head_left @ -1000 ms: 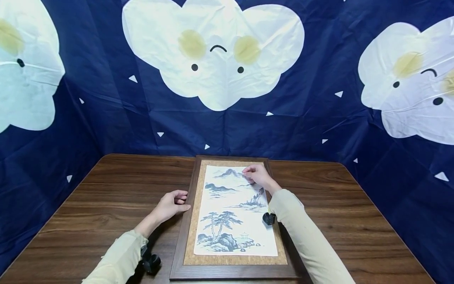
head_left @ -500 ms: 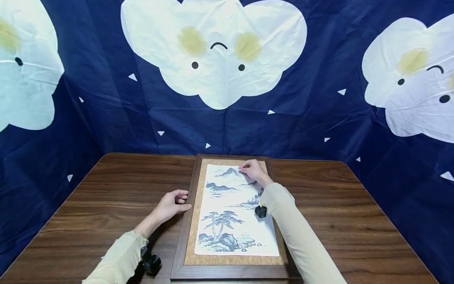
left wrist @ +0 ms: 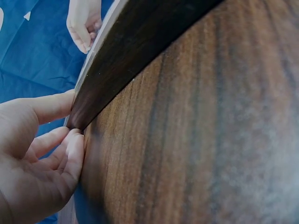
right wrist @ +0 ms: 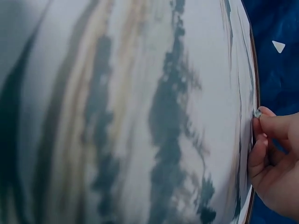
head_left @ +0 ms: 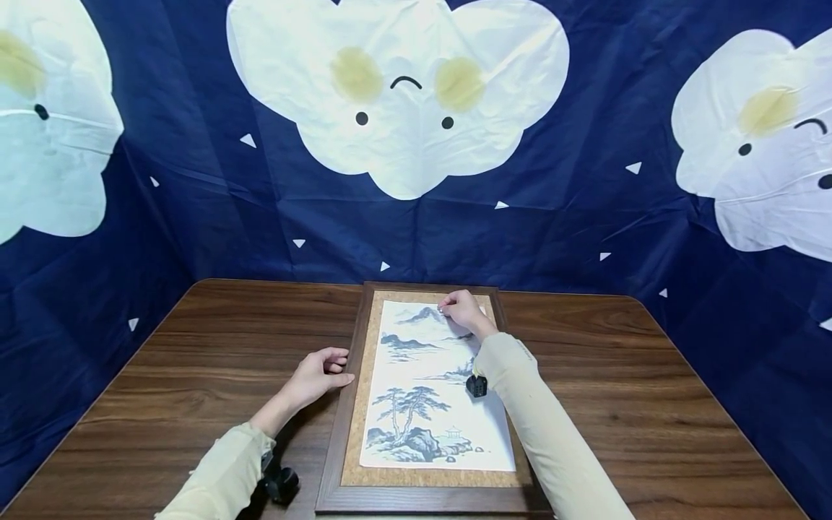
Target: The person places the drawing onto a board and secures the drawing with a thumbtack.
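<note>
A framed cork board with a dark wooden rim lies on the table, and a sheet of paper with an ink landscape covers most of its cork. My left hand holds the board's left rim; in the left wrist view the thumb is at the rim's upper edge and the other fingers are bent against its lower side. Over the painted mountain near the sheet's top, my right hand pinches a small, pale, clear-looking bead-like piece between thumb and forefinger. The fingertips are close to the paper.
The brown wood-grain table extends on both sides of the board. Behind and around it hangs a dark blue cloth with white clouds. A black wrist camera on the right sleeve hangs over the sheet.
My right hand has shifted left and slightly away along the top of the sheet, with its pinch kept. My left hand stays at the board's left rim.
</note>
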A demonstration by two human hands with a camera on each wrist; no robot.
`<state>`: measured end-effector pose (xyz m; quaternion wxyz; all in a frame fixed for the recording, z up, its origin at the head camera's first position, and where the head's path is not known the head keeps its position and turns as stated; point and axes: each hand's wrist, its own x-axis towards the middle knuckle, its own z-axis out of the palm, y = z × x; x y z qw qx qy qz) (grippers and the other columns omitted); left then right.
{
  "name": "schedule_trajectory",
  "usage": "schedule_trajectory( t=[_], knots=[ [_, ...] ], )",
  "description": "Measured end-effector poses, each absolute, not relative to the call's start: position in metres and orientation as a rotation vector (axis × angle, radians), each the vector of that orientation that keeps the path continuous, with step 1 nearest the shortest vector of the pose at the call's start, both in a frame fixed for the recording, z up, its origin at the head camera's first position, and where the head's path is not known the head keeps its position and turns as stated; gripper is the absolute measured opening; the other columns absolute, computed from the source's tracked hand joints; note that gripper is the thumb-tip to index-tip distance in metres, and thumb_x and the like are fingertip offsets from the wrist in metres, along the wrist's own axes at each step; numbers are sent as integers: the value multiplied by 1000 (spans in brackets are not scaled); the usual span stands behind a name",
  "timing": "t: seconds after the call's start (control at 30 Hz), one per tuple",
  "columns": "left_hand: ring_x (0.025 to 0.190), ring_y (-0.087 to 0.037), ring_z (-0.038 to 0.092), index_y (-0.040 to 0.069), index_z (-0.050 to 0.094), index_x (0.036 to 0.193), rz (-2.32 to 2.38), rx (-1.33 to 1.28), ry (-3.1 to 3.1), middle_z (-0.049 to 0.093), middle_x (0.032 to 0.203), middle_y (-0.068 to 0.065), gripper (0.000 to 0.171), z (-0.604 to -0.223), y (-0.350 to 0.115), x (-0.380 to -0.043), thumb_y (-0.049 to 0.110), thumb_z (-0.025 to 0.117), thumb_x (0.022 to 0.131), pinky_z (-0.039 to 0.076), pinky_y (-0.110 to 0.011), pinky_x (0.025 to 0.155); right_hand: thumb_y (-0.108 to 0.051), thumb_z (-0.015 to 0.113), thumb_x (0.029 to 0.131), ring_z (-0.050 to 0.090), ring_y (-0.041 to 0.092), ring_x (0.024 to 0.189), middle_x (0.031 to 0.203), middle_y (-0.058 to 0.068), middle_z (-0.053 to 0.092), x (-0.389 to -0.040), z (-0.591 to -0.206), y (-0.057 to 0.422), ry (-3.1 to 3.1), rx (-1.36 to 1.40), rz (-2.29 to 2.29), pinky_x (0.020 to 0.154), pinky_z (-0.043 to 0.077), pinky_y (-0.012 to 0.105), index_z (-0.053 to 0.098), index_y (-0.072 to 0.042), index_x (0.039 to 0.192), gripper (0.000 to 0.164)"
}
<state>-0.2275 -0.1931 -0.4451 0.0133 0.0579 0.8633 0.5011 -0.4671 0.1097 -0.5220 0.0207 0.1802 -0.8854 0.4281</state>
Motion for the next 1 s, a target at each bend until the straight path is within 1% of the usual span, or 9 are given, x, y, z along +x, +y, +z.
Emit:
schedule_trajectory(
  t=[0.07,0.13,0.23,0.33,0.4,0.47,0.73,0.93,1.0],
  knots=[
    [90,-26,55,-11,53,115,1559,180,2688,60,103,-19,47,-445,-193,-227,6,71,75,46,-30,76,-22,70,77,54,10,68,73,-7,64,-506,-563,117,-2753,516,1351,60,43,24,69,-22,71,6],
    [90,-26,55,-11,53,115,1560,175,2688,60,103,-19,47,-444,-192,-227,6,71,75,46,-30,76,-20,69,79,55,12,69,75,-4,65,-503,-557,114,-2782,455,1363,60,44,25,70,-19,73,5],
    [90,-26,55,-11,53,115,1559,171,2686,60,103,-19,47,-444,-192,-227,6,71,75,45,-30,76,-10,64,83,56,20,73,83,8,66,-453,-502,99,-2873,253,1347,60,45,30,70,-6,81,8],
    [89,-26,55,-11,53,115,1567,166,2684,60,103,-19,47,-444,-192,-227,6,71,75,45,-30,75,-3,59,85,54,20,73,90,15,66,-390,-434,84,-2903,144,1353,55,42,21,68,3,86,11],
    [89,-26,55,-11,53,115,1571,166,2684,60,103,-19,47,-444,-192,-227,5,71,75,45,-30,75,0,56,85,53,18,71,92,18,65,-360,-406,78,-2882,135,1353,50,37,14,67,8,89,13],
    [89,-26,55,-11,53,115,1572,163,2683,60,103,-19,47,-444,-192,-227,5,71,75,45,-30,75,-1,57,86,54,16,70,90,15,66,-354,-402,79,-2859,163,1368,50,36,13,68,5,87,13],
    [89,-26,55,-12,53,115,1571,158,2683,59,103,-20,48,-445,-191,-226,6,72,75,45,-30,75,-5,61,81,55,16,63,87,9,69,-379,-425,80,-2838,29,1343,50,45,22,72,-3,81,11],
    [89,-24,56,-10,54,115,1560,145,2701,60,103,-18,48,-446,-192,-227,7,72,75,45,-28,74,-8,66,76,55,9,50,64,-4,65,-445,-499,93,-2751,89,1299,45,47,22,69,-16,62,16],
    [88,-23,56,-9,54,115,1556,141,2707,60,102,-17,47,-446,-192,-227,7,72,75,45,-27,74,-8,66,78,59,12,53,67,-1,66,-454,-509,93,-2780,56,1280,49,49,24,70,-14,66,14]
  ],
)
